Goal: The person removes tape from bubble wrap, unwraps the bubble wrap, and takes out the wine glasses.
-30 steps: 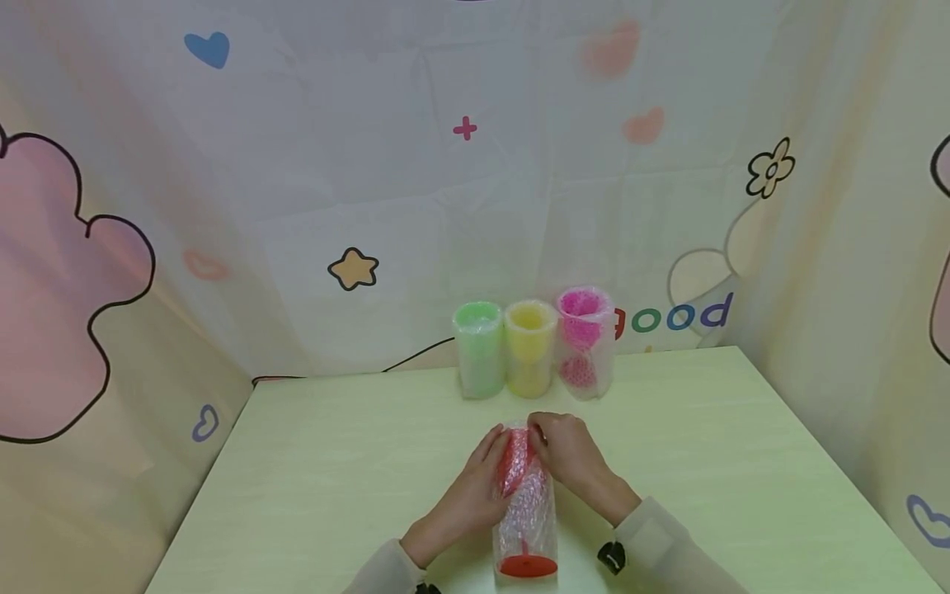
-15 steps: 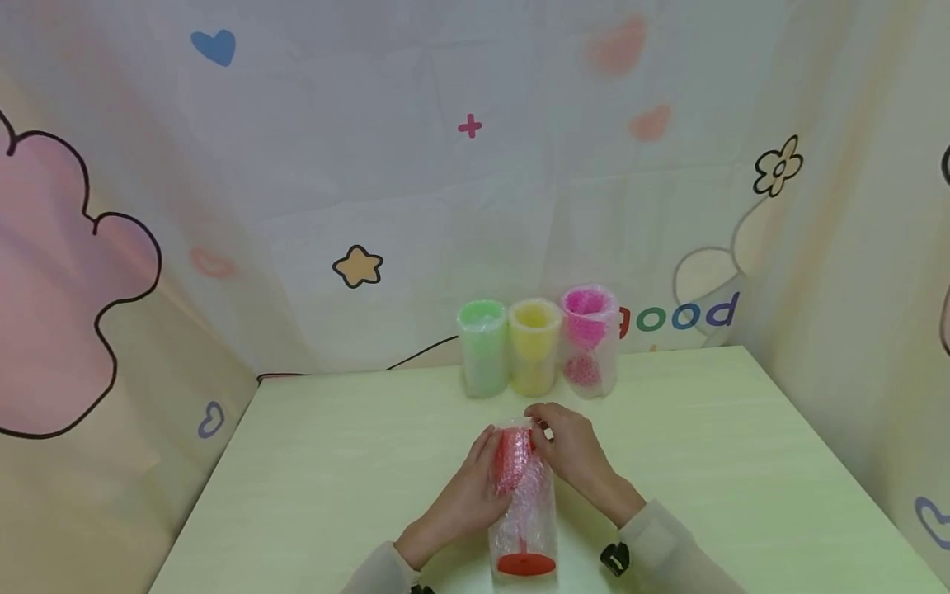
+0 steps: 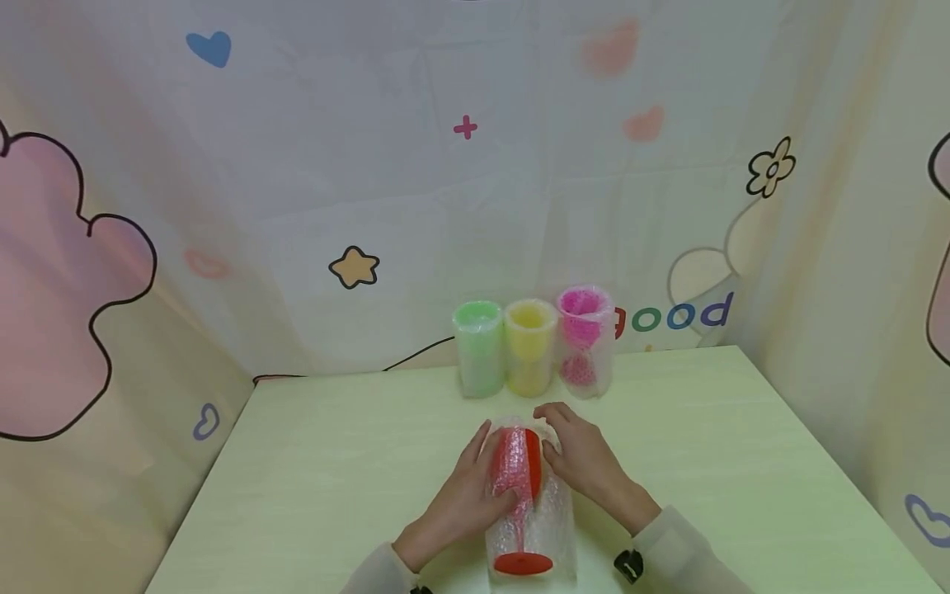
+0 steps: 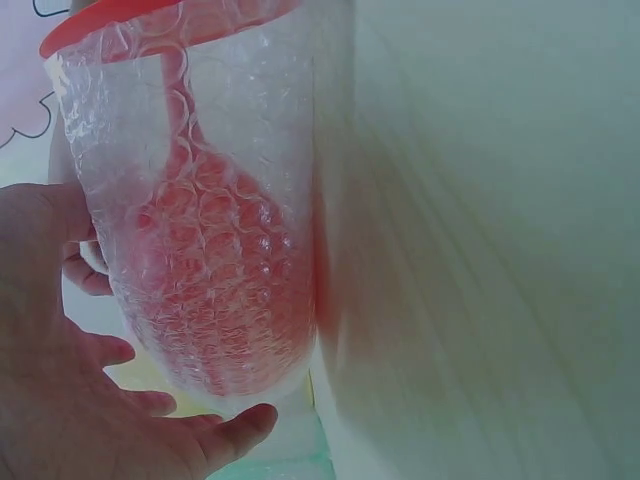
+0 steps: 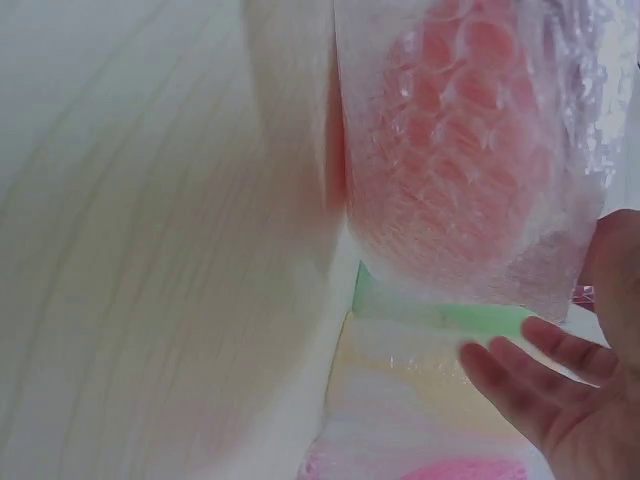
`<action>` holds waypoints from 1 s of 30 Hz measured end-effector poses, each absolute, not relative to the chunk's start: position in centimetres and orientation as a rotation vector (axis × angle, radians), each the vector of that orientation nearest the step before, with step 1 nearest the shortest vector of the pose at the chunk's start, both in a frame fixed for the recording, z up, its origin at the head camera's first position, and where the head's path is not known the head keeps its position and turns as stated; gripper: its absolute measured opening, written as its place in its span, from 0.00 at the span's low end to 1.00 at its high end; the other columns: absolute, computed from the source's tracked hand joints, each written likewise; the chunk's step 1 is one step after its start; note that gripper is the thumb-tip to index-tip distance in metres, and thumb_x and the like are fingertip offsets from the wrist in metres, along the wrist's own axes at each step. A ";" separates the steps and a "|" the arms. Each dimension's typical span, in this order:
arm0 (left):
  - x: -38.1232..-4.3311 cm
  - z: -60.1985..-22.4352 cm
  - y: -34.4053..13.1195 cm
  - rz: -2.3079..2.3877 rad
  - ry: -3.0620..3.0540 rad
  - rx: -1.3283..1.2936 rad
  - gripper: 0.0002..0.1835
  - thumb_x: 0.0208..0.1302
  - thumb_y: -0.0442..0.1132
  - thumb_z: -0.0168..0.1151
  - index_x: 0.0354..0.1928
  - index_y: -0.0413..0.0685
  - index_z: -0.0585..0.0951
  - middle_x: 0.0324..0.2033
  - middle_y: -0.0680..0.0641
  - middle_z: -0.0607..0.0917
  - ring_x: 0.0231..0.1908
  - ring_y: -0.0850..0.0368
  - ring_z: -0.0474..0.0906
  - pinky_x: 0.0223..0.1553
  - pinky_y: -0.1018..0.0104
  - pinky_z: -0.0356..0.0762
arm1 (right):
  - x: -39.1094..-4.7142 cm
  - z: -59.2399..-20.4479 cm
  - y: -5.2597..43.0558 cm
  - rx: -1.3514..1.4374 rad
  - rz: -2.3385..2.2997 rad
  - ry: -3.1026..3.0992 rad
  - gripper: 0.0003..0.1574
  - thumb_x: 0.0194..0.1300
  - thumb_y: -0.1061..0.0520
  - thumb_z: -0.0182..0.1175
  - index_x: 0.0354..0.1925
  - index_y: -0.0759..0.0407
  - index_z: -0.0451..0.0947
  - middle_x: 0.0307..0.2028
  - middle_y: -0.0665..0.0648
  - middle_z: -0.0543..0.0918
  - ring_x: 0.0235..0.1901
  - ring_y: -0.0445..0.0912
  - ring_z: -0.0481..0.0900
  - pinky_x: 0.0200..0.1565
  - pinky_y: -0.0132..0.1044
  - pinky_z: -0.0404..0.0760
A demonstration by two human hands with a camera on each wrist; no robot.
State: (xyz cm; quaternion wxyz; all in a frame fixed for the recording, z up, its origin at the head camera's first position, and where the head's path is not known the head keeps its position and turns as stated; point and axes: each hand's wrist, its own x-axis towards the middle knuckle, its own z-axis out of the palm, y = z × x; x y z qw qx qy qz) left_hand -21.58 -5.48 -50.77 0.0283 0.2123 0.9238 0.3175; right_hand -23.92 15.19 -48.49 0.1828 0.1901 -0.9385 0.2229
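A red goblet (image 3: 514,462) lies on its side on the table, its round foot towards me, inside clear bubble wrap (image 3: 551,524). My left hand (image 3: 462,499) holds the wrapped goblet from the left, the thumb across its top. On the other side, my right hand (image 3: 590,462) pinches the wrap's loose edge near the cup end. That flap stands away from the goblet, and part of the red cup shows bare beside it. The left wrist view shows the goblet (image 4: 215,250) still under a layer of bubbles. In the right wrist view, the wrap sheet (image 5: 560,260) reaches the right hand (image 5: 590,400).
A green wrapped cup (image 3: 478,351), a yellow wrapped goblet (image 3: 530,351) and a pink wrapped goblet (image 3: 584,342) stand upright in a row at the table's back edge. Behind them hangs a printed curtain (image 3: 416,181). The pale table (image 3: 334,462) extends to both sides.
My right hand has drawn the wrap's edge away to the right, opening a flap and baring part of the red cup. The left hand stays on the goblet.
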 end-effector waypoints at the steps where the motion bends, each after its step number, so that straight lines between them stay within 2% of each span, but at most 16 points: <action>1: -21.5 -50.8 -5.4 0.977 2.861 0.667 0.46 0.55 0.56 0.60 0.72 0.66 0.47 0.74 0.51 0.44 0.69 0.45 0.59 0.56 0.48 0.75 | -23.9 -48.6 15.3 0.572 0.571 -2.614 0.25 0.50 0.61 0.67 0.48 0.49 0.74 0.50 0.50 0.78 0.46 0.45 0.80 0.45 0.39 0.83; 5: -21.5 -50.7 -5.4 0.962 2.864 0.669 0.46 0.55 0.57 0.60 0.72 0.66 0.47 0.74 0.51 0.45 0.69 0.45 0.59 0.56 0.47 0.75 | -23.8 -48.4 15.6 0.765 0.361 -2.449 0.21 0.48 0.62 0.68 0.43 0.49 0.78 0.50 0.50 0.78 0.53 0.45 0.75 0.51 0.38 0.80; 11: -21.5 -50.7 -5.5 0.968 2.863 0.720 0.45 0.58 0.58 0.56 0.73 0.61 0.47 0.74 0.46 0.47 0.69 0.44 0.58 0.57 0.47 0.73 | -23.2 -48.2 16.1 0.915 0.241 -2.416 0.17 0.48 0.64 0.68 0.39 0.52 0.82 0.41 0.47 0.83 0.44 0.41 0.79 0.47 0.33 0.82; 18: -21.4 -50.9 -5.4 0.972 2.852 0.748 0.44 0.59 0.59 0.55 0.73 0.60 0.47 0.73 0.46 0.48 0.69 0.44 0.58 0.58 0.46 0.72 | -23.0 -48.4 16.6 0.893 0.162 -2.493 0.16 0.49 0.63 0.67 0.39 0.52 0.83 0.39 0.46 0.85 0.42 0.40 0.78 0.45 0.31 0.82; 30: -21.4 -51.0 -5.3 0.946 2.849 0.726 0.44 0.59 0.60 0.54 0.73 0.62 0.45 0.74 0.50 0.45 0.69 0.45 0.57 0.59 0.46 0.71 | -23.0 -48.7 17.5 0.831 0.216 -2.632 0.20 0.52 0.59 0.66 0.46 0.57 0.81 0.46 0.53 0.84 0.48 0.47 0.79 0.51 0.40 0.80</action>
